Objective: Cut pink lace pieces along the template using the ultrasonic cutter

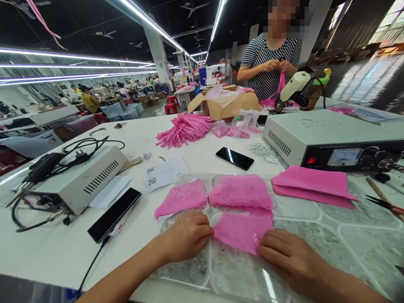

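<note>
The left hand (189, 235) and right hand (290, 256) held opposite ends of a pink cloth (241, 231), which lay flat on a clear mat (243, 273) over the white counter (50, 248), just in front of a folded lace piece (241, 191).

Single head-height view, forward and down across white table (195, 155)

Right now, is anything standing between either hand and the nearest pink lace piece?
Nothing visible: the left hand is at the left edge of that pink lace piece, the right hand at its right. Another lace piece lies along its far side, not between it and either hand.
</note>
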Demonstrator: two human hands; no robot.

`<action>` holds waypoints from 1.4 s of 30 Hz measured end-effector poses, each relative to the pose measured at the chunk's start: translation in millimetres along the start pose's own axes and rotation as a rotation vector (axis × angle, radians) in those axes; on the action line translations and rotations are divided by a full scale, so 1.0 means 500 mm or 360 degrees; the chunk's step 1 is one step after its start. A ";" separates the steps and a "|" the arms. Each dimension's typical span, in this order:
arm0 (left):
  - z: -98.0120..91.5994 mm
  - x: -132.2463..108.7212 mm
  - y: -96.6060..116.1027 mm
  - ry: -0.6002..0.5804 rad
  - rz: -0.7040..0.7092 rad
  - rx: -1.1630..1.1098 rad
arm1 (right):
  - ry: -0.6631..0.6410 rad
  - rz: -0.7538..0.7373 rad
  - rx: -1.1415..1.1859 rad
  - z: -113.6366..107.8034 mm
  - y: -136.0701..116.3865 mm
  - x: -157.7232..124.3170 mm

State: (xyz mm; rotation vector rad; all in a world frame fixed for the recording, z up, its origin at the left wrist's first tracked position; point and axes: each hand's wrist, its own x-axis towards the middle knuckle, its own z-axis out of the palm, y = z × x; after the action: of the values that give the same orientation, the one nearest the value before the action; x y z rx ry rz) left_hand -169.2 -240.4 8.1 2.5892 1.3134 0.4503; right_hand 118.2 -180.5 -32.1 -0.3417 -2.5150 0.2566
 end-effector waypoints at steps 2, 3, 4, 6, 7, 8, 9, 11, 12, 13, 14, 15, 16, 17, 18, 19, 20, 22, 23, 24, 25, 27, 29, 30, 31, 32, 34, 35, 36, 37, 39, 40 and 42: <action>0.014 -0.028 0.013 -0.0064 -0.0008 0.0029 | -0.0098 -0.0055 0.0079 0.005 -0.024 -0.006; 0.018 -0.039 0.018 -0.0087 -0.0022 0.0044 | -0.0131 -0.0057 0.0124 0.007 -0.033 -0.006; 0.021 -0.048 0.023 -0.0103 -0.0040 0.0058 | -0.0153 -0.0047 0.0160 0.008 -0.040 -0.006; 0.020 -0.060 0.029 -0.0129 -0.0078 0.0084 | -0.0144 -0.0032 0.0203 0.009 -0.051 -0.003; 0.017 -0.064 0.032 -0.0143 -0.0090 0.0092 | -0.0131 -0.0017 0.0209 0.009 -0.055 -0.001; 0.014 -0.067 0.035 -0.0156 -0.0099 0.0097 | -0.0116 0.0004 0.0206 0.010 -0.058 0.001; 0.011 -0.069 0.037 -0.0170 -0.0104 0.0101 | -0.0099 0.0022 0.0201 0.010 -0.060 0.003; 0.005 -0.071 0.041 -0.0190 -0.0112 0.0106 | -0.0101 0.0055 0.0193 0.010 -0.063 0.006; 0.002 -0.071 0.043 -0.0198 -0.0116 0.0096 | -0.0120 0.0062 0.0189 0.010 -0.063 0.007; 0.000 -0.070 0.045 -0.0201 -0.0121 0.0075 | -0.0139 0.0063 0.0181 0.010 -0.063 0.008; -0.003 -0.069 0.047 -0.0203 -0.0130 0.0043 | -0.0157 0.0061 0.0170 0.009 -0.063 0.009; -0.005 -0.068 0.048 -0.0205 -0.0143 0.0005 | -0.0171 0.0061 0.0159 0.008 -0.063 0.009; -0.007 -0.067 0.050 -0.0202 -0.0160 -0.0031 | -0.0182 0.0069 0.0148 0.008 -0.064 0.009; -0.009 -0.066 0.051 -0.0192 -0.0175 -0.0059 | -0.0187 0.0076 0.0140 0.008 -0.064 0.008; -0.010 -0.065 0.052 -0.0174 -0.0186 -0.0070 | -0.0192 0.0085 0.0140 0.007 -0.064 0.008; -0.011 -0.064 0.052 -0.0150 -0.0192 -0.0069 | -0.0198 0.0096 0.0148 0.007 -0.064 0.007; -0.012 -0.063 0.053 -0.0124 -0.0193 -0.0060 | -0.0205 0.0109 0.0168 0.007 -0.064 0.006; -0.014 -0.062 0.053 -0.0071 -0.0197 -0.0037 | -0.0216 0.0157 0.0224 0.006 -0.062 0.005; -0.015 -0.061 0.053 -0.0055 -0.0204 -0.0029 | -0.0209 0.0186 0.0260 0.005 -0.061 0.004; -0.016 -0.061 0.053 -0.0042 -0.0214 -0.0027 | -0.0182 0.0217 0.0290 0.004 -0.059 0.003; -0.016 -0.062 0.052 -0.0033 -0.0222 -0.0031 | -0.0143 0.0241 0.0314 0.002 -0.058 0.002; -0.017 -0.063 0.053 -0.0028 -0.0223 -0.0050 | -0.0076 0.0264 0.0346 -0.002 -0.057 -0.001; -0.017 -0.064 0.053 -0.0045 -0.0198 -0.0058 | -0.0125 0.0266 0.0362 -0.005 -0.058 -0.003; -0.015 -0.065 0.053 -0.0060 -0.0176 -0.0051 | -0.0208 0.0265 0.0374 -0.006 -0.059 -0.003; -0.013 -0.066 0.053 -0.0076 -0.0154 -0.0039 | -0.0312 0.0263 0.0389 -0.007 -0.060 -0.004; -0.010 -0.068 0.053 -0.0084 -0.0133 -0.0022 | -0.0410 0.0267 0.0401 -0.009 -0.061 -0.004; -0.004 -0.070 0.053 -0.0072 -0.0113 0.0001 | -0.0578 0.0271 0.0437 -0.014 -0.061 -0.001; -0.001 -0.070 0.052 -0.0048 -0.0120 -0.0003 | -0.0645 0.0281 0.0467 -0.018 -0.060 0.001; 0.002 -0.069 0.052 -0.0014 -0.0141 -0.0028 | -0.0700 0.0298 0.0503 -0.024 -0.059 0.005; 0.004 -0.068 0.052 0.0027 -0.0170 -0.0067 | -0.0738 0.0319 0.0541 -0.029 -0.057 0.009; 0.005 -0.062 0.050 0.0100 -0.0237 -0.0151 | -0.0719 0.0349 0.0573 -0.039 -0.057 0.019; 0.005 -0.058 0.048 0.0129 -0.0269 -0.0183 | -0.0662 0.0345 0.0554 -0.041 -0.059 0.024; 0.006 -0.048 0.044 0.0171 -0.0319 -0.0205 | -0.0521 0.0247 0.0474 -0.036 -0.070 0.034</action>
State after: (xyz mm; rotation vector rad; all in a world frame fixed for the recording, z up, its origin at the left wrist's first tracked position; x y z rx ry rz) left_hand -164.9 -273.0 7.9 2.3290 1.5072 0.6224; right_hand 108.3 -206.7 0.5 -0.4000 -2.7149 0.7965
